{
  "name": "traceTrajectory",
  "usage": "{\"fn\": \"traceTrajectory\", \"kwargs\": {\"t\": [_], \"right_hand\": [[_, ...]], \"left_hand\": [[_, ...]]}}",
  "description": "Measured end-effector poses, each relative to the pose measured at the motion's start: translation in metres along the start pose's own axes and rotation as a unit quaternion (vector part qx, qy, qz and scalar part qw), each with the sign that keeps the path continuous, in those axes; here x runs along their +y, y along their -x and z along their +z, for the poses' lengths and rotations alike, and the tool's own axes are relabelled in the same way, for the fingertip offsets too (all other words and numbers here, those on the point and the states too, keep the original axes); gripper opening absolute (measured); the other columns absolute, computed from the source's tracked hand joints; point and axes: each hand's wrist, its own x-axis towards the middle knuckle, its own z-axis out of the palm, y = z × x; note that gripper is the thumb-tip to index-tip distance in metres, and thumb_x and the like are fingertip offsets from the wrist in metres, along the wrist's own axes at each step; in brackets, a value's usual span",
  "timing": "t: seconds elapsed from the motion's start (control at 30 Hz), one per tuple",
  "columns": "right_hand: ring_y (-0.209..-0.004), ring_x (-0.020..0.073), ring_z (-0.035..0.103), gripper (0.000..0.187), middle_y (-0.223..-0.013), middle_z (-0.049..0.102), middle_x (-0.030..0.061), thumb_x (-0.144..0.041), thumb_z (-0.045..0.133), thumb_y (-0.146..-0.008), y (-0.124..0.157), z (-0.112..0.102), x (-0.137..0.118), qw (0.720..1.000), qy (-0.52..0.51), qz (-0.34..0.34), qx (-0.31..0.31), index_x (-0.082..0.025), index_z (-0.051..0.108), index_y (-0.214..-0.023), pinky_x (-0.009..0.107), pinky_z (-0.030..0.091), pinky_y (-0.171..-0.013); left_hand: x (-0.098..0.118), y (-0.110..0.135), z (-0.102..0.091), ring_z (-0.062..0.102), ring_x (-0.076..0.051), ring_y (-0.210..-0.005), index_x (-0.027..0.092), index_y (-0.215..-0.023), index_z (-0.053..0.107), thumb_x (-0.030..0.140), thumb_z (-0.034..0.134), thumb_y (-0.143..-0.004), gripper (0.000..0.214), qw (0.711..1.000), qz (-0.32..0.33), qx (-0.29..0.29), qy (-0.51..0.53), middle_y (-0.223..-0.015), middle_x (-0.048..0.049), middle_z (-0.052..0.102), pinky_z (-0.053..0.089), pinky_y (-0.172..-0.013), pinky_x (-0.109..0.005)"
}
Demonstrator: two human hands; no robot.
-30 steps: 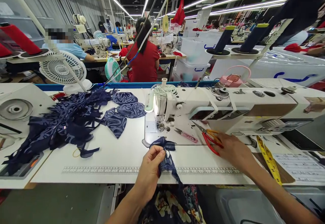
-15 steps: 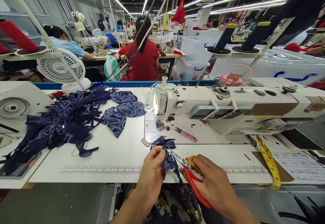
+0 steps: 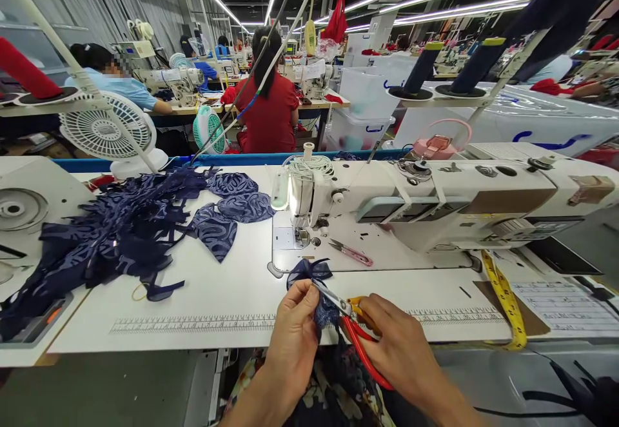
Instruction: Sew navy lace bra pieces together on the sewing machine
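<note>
My left hand (image 3: 296, 330) pinches a navy fabric piece (image 3: 327, 311) between thumb and fingertips, near the front edge of the sewing table. Part of the cloth bunches up beyond the fingers and part hangs below them. My right hand (image 3: 394, 343) is closed round the red and yellow handles of the scissors (image 3: 358, 343). Their metal blades point left into the cloth, right beside my left fingertips; the tips are hidden there. Behind my hands stands a white sewing machine (image 3: 425, 188), with pink thread snips (image 3: 352, 253) lying on its bed.
Left lies a heap of navy fabric pieces (image 3: 130, 233), with patterned cut pieces (image 3: 215, 230) beside it. A printed ruler (image 3: 193, 324) runs along the table front. A yellow tape measure (image 3: 505, 301) hangs over the edge at right. A white fan (image 3: 109, 131) and navy thread cones (image 3: 423, 69) stand behind.
The view has shifted slightly. My left hand still pinches the cloth, whose hanging part lies differently. The scissors stay at the fingertips, their handles a little further left.
</note>
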Motion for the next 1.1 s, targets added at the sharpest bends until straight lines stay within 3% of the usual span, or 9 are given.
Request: {"fn": "traceTrajectory", "kwargs": {"t": [0.63, 0.77, 0.83, 0.93, 1.1], "right_hand": [[-0.054, 0.0124, 0.041, 0.009, -0.066, 0.046, -0.0012, -0.015, 0.044, -0.086, 0.011, 0.016, -0.003, 0.999, 0.008, -0.017, 0.034, -0.021, 0.045, -0.078, 0.024, 0.033, -0.051], [-0.052, 0.0113, 0.036, 0.021, -0.062, 0.042, -0.0034, -0.023, 0.048, -0.089, 0.012, 0.015, -0.002, 0.997, -0.063, 0.033, 0.006, -0.022, 0.037, -0.071, 0.023, 0.031, -0.05], [-0.052, 0.0107, 0.035, 0.031, -0.061, 0.04, -0.005, -0.032, 0.055, -0.088, 0.008, 0.009, -0.003, 0.984, -0.129, 0.114, -0.036, -0.023, 0.034, -0.068, 0.023, 0.031, -0.049], [-0.059, 0.0115, 0.041, 0.032, -0.066, 0.045, -0.0048, -0.039, 0.063, -0.084, -0.005, -0.005, -0.005, 0.938, -0.252, 0.219, -0.093, -0.023, 0.039, -0.072, 0.022, 0.037, -0.054], [-0.076, 0.015, 0.052, 0.022, -0.087, 0.059, 0.0002, -0.035, 0.068, -0.079, -0.028, -0.017, -0.015, 0.867, -0.427, 0.241, -0.087, -0.022, 0.052, -0.086, 0.026, 0.044, -0.07]], "left_hand": [[-0.001, 0.006, 0.01, 0.059, -0.012, -0.081, 0.018, -0.09, 0.061, 0.031, 0.08, -0.076, 0.027, 1.0, -0.012, 0.021, 0.02, -0.089, -0.0017, 0.062, 0.048, -0.079, -0.024], [0.001, 0.005, 0.01, 0.059, -0.014, -0.08, 0.018, -0.089, 0.061, 0.035, 0.082, -0.072, 0.032, 0.999, -0.016, 0.033, 0.008, -0.09, -0.0027, 0.063, 0.048, -0.077, -0.025], [0.001, 0.003, 0.009, 0.057, -0.013, -0.078, 0.018, -0.087, 0.062, 0.037, 0.082, -0.071, 0.032, 0.999, -0.005, 0.044, -0.018, -0.086, -0.0018, 0.061, 0.046, -0.076, -0.024], [-0.001, 0.001, 0.006, 0.05, -0.01, -0.076, 0.017, -0.082, 0.063, 0.038, 0.08, -0.073, 0.029, 0.991, 0.036, 0.062, -0.114, -0.08, 0.0008, 0.055, 0.042, -0.074, -0.02], [-0.007, 0.001, 0.005, 0.049, -0.012, -0.078, 0.016, -0.081, 0.063, 0.043, 0.074, -0.077, 0.03, 0.967, 0.064, 0.018, -0.244, -0.08, -0.0003, 0.057, 0.04, -0.074, -0.021]]}}
